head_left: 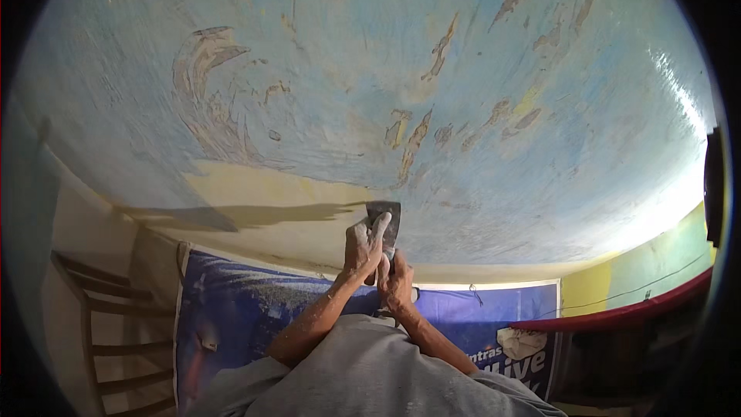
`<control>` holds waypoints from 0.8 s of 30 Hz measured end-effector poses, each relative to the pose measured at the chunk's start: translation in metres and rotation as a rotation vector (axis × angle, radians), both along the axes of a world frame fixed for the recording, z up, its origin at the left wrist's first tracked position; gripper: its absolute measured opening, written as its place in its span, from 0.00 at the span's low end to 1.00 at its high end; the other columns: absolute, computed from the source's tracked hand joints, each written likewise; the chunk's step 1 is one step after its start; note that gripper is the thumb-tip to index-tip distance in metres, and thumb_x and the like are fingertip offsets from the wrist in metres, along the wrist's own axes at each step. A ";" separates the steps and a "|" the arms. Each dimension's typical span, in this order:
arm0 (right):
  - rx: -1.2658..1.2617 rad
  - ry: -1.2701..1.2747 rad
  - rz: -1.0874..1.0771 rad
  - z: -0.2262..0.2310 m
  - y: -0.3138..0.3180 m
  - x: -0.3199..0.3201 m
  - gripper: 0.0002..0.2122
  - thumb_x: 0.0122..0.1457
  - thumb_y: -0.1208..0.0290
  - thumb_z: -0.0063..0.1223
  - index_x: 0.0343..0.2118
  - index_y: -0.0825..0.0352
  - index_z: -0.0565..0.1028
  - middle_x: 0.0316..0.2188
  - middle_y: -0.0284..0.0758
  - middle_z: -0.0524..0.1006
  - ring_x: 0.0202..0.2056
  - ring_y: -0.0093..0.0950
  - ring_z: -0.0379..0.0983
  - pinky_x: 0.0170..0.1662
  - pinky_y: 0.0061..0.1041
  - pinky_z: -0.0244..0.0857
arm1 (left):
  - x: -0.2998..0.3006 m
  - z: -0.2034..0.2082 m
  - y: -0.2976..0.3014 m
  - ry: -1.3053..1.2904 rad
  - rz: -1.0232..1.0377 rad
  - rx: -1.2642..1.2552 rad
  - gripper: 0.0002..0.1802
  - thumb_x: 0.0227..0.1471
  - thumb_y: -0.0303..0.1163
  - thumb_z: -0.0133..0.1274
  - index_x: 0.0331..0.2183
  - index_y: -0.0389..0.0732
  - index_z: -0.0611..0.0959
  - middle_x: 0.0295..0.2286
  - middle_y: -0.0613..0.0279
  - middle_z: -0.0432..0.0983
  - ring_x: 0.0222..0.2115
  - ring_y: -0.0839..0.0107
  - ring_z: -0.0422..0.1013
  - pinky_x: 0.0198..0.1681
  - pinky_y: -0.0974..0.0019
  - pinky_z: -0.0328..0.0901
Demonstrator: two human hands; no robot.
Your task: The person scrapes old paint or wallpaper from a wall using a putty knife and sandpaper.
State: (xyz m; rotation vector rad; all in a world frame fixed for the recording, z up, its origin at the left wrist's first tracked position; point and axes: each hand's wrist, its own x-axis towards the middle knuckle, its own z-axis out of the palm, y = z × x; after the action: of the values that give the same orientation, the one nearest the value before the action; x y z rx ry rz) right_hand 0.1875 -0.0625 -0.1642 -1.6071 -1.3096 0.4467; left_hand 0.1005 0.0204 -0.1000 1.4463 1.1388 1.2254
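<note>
A putty knife with a broad dark blade (392, 215) is pressed up against the pale blue wall (324, 108), at the lower edge of the blue paint. My left hand (361, 251) closes around it from the left, one dusty finger lying along the blade. Just below and to the right, my right hand (397, 282) grips near its handle, which the fingers mostly hide. Left of the blade spreads a yellow-cream patch (262, 189) where the blue coat is off. Brownish chipped spots and scratches mark the wall above. White dust coats my hands and forearms.
A blue printed banner (224, 293) lies along the wall's foot, dusted with pale powder. Wooden slats like a ladder or rack (127, 349) stand at the left. Dark furniture with a red cover (617, 315) is at the right, near a crumpled pale thing (521, 342).
</note>
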 end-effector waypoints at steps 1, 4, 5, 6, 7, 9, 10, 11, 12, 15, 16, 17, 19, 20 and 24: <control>-0.028 -0.019 -0.007 -0.008 0.004 0.002 0.09 0.64 0.69 0.52 0.36 0.71 0.71 0.20 0.51 0.74 0.22 0.55 0.71 0.25 0.42 0.64 | 0.001 -0.007 0.003 0.015 0.008 0.001 0.24 0.61 0.45 0.53 0.28 0.31 0.80 0.17 0.47 0.73 0.18 0.57 0.70 0.25 0.58 0.64; 0.057 0.029 -0.013 0.000 0.004 -0.005 0.09 0.65 0.69 0.49 0.38 0.72 0.72 0.22 0.49 0.75 0.24 0.35 0.76 0.29 0.33 0.66 | 0.008 -0.013 0.005 0.033 0.146 0.192 0.20 0.61 0.40 0.54 0.27 0.32 0.81 0.18 0.47 0.73 0.19 0.54 0.70 0.24 0.56 0.63; 0.043 0.074 0.019 0.009 0.014 0.001 0.09 0.65 0.70 0.49 0.38 0.72 0.72 0.22 0.49 0.75 0.24 0.35 0.75 0.28 0.33 0.66 | 0.007 0.005 0.013 0.013 0.070 0.146 0.18 0.60 0.39 0.54 0.28 0.31 0.82 0.18 0.47 0.72 0.19 0.53 0.70 0.24 0.55 0.62; 0.002 0.130 0.051 0.035 0.012 -0.003 0.09 0.65 0.70 0.48 0.37 0.73 0.72 0.21 0.49 0.75 0.23 0.34 0.74 0.28 0.34 0.66 | -0.001 0.019 0.009 0.005 -0.004 0.073 0.17 0.60 0.38 0.55 0.29 0.31 0.82 0.18 0.47 0.72 0.19 0.52 0.70 0.23 0.55 0.61; -0.140 0.112 0.070 0.055 0.007 -0.006 0.09 0.66 0.70 0.47 0.37 0.72 0.72 0.22 0.49 0.75 0.23 0.36 0.73 0.29 0.35 0.66 | -0.007 0.003 0.011 0.351 0.129 0.573 0.15 0.59 0.36 0.55 0.30 0.31 0.83 0.17 0.47 0.71 0.20 0.52 0.68 0.22 0.55 0.60; -0.013 0.076 0.036 0.035 0.006 -0.006 0.09 0.65 0.70 0.49 0.33 0.71 0.70 0.20 0.50 0.73 0.21 0.43 0.71 0.26 0.38 0.63 | -0.003 -0.005 0.005 0.219 0.127 0.501 0.17 0.59 0.38 0.55 0.30 0.31 0.83 0.17 0.47 0.71 0.19 0.53 0.66 0.23 0.55 0.60; 0.108 0.041 0.011 0.017 0.010 -0.006 0.11 0.65 0.69 0.51 0.30 0.70 0.67 0.17 0.51 0.71 0.19 0.50 0.69 0.23 0.41 0.61 | 0.000 -0.020 0.010 0.202 0.121 0.470 0.18 0.59 0.39 0.55 0.30 0.31 0.82 0.18 0.46 0.72 0.19 0.54 0.67 0.24 0.56 0.61; 0.115 0.020 -0.014 -0.011 0.007 0.001 0.11 0.65 0.68 0.50 0.29 0.70 0.67 0.16 0.50 0.70 0.17 0.47 0.66 0.22 0.39 0.60 | 0.002 0.002 0.001 0.033 0.031 0.040 0.21 0.60 0.42 0.55 0.28 0.31 0.82 0.18 0.46 0.73 0.19 0.58 0.68 0.25 0.57 0.63; 0.123 0.020 -0.004 0.001 0.015 -0.003 0.11 0.65 0.68 0.50 0.29 0.70 0.67 0.16 0.50 0.70 0.17 0.47 0.66 0.22 0.39 0.60 | 0.000 0.003 0.005 0.129 0.052 0.023 0.23 0.61 0.45 0.53 0.28 0.31 0.82 0.18 0.47 0.74 0.18 0.62 0.69 0.24 0.59 0.63; -0.086 0.190 0.050 0.034 0.004 -0.002 0.10 0.67 0.68 0.47 0.38 0.71 0.72 0.20 0.44 0.75 0.22 0.30 0.71 0.27 0.34 0.66 | -0.001 0.032 -0.001 0.033 0.024 0.015 0.25 0.61 0.47 0.53 0.27 0.32 0.81 0.14 0.50 0.70 0.15 0.63 0.67 0.21 0.59 0.62; -0.008 0.085 0.040 0.025 0.012 0.001 0.10 0.67 0.68 0.47 0.38 0.71 0.72 0.20 0.44 0.75 0.22 0.31 0.71 0.27 0.35 0.66 | -0.002 0.039 0.004 0.063 0.019 0.027 0.25 0.61 0.47 0.53 0.27 0.32 0.81 0.14 0.51 0.69 0.14 0.64 0.66 0.20 0.59 0.62; 0.002 0.031 0.004 0.017 0.004 0.000 0.10 0.66 0.67 0.47 0.38 0.71 0.72 0.20 0.44 0.75 0.22 0.31 0.72 0.27 0.36 0.66 | -0.002 0.035 -0.003 0.016 0.024 0.054 0.25 0.61 0.46 0.53 0.26 0.32 0.80 0.12 0.52 0.67 0.12 0.64 0.65 0.19 0.59 0.61; 0.059 0.037 -0.001 0.011 0.006 -0.004 0.10 0.65 0.68 0.49 0.34 0.71 0.70 0.19 0.47 0.73 0.20 0.40 0.68 0.26 0.38 0.63 | -0.002 -0.006 0.004 0.114 0.021 0.158 0.23 0.60 0.44 0.54 0.27 0.31 0.81 0.16 0.48 0.71 0.17 0.56 0.70 0.24 0.57 0.64; 0.087 0.100 0.017 0.010 0.008 -0.002 0.11 0.65 0.69 0.51 0.29 0.70 0.68 0.17 0.49 0.71 0.18 0.48 0.64 0.24 0.40 0.59 | 0.000 -0.013 0.008 0.186 0.055 0.194 0.22 0.60 0.44 0.54 0.29 0.31 0.81 0.18 0.46 0.73 0.19 0.53 0.71 0.26 0.57 0.65; 0.130 -0.008 0.010 0.043 0.011 -0.001 0.11 0.64 0.69 0.52 0.29 0.70 0.68 0.17 0.50 0.69 0.17 0.49 0.64 0.23 0.40 0.60 | -0.002 0.040 0.003 0.011 0.017 -0.036 0.18 0.60 0.41 0.53 0.31 0.32 0.82 0.22 0.44 0.76 0.24 0.46 0.71 0.29 0.57 0.66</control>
State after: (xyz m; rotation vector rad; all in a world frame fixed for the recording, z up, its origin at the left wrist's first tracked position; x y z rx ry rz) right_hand 0.1865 -0.0518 -0.1208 -1.4965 -1.3261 0.3545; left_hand 0.0985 0.0230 -0.0596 1.4215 1.1769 1.2037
